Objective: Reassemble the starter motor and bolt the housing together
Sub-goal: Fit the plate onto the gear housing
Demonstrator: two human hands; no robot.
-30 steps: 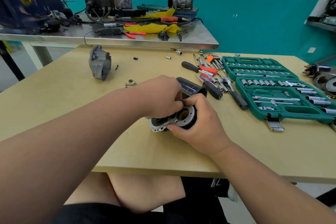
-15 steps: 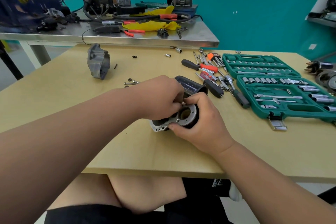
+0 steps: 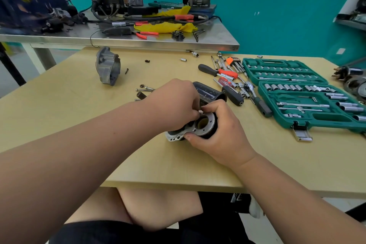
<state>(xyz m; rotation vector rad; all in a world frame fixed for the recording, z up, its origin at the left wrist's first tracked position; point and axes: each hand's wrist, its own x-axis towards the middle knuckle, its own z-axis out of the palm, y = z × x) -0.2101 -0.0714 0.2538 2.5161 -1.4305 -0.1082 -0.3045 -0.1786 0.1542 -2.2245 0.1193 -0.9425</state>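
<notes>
The starter motor housing (image 3: 200, 127), a black body with a silver flange and a round bore, lies on the wooden table (image 3: 79, 109) in front of me. My right hand (image 3: 219, 134) grips it around the flange, thumb on the lower rim. My left hand (image 3: 176, 105) has its fingers curled at the flange's top edge, pinching something small that I cannot make out. A black cylindrical motor case (image 3: 209, 92) lies just behind the hands. A grey cast end cover (image 3: 108, 65) stands at the far left. Loose bolts (image 3: 144, 89) lie left of my left hand.
Two open green socket set cases (image 3: 309, 103) fill the right side. Screwdrivers, a ratchet and loose sockets (image 3: 233, 83) lie between them and the housing. A steel bench (image 3: 138, 39) with a welder, cables and yellow cloth stands behind. More motor parts (image 3: 354, 81) sit far right.
Both hands keep their hold on the housing. My left fingers have shifted slightly at the flange's top edge. The view has tilted a little.
</notes>
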